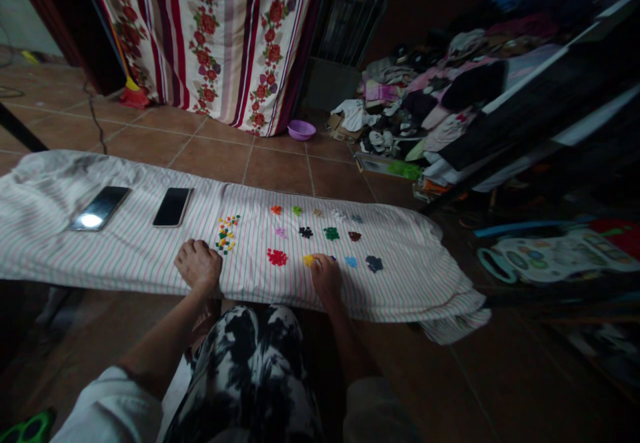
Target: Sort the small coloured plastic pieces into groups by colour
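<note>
Touching the yellow pieces (308,260) on the striped cloth (405,290), the right hand (326,275) has its fingertips drawn close; whether one is pinched, I cannot tell. Around that pile, the red pieces (277,257) lie at nine o'clock, the black pieces (306,232) at twelve and the light blue pieces (351,262) at three. The step in hand looks like picking at or gathering the yellow; the next move seems to call for a light fingertip pinch, clear of neighbouring piles. Between nine and ten o'clock lie the mixed pieces (225,234), with the left hand (199,263) just beside them, fingers curled, its grip unclear. From that hand, one phone (173,207) lies at eleven o'clock, another phone (103,206) at ten.
</note>
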Available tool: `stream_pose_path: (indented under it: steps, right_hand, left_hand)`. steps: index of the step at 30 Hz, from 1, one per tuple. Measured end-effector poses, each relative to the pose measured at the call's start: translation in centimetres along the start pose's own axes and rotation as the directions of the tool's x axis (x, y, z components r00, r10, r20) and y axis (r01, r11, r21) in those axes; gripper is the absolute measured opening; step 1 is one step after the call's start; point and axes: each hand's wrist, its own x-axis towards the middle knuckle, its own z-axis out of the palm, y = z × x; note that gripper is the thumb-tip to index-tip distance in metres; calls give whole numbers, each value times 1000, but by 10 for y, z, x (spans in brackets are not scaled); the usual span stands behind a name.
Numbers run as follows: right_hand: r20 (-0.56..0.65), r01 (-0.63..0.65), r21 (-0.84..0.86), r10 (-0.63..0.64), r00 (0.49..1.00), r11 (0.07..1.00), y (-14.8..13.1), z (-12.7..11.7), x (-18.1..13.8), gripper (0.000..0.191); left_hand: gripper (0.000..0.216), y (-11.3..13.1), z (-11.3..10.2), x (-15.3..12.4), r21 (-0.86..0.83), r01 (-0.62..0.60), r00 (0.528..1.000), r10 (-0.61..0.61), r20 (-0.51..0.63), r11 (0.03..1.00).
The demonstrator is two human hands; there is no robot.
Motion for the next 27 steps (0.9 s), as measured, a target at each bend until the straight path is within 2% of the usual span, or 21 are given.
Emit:
stream_pose_path:
  steps: [8,20,27]
  right_hand:
    - [-80,61,3,-61,995,998,11,4,-17,35]
    - [-36,-63,194,71,997,979,13,8,-21,29]
    - [-117,10,179,12,993,984,6,2,-20,29]
  left_hand:
    - [25,0,-1,1,-14,13,1000,-12,28,1000]
    - [26,0,2,0,-43,13,1000,-13,11,999]
    - [24,-2,4,1,-19,1,1000,-1,-7,1000]
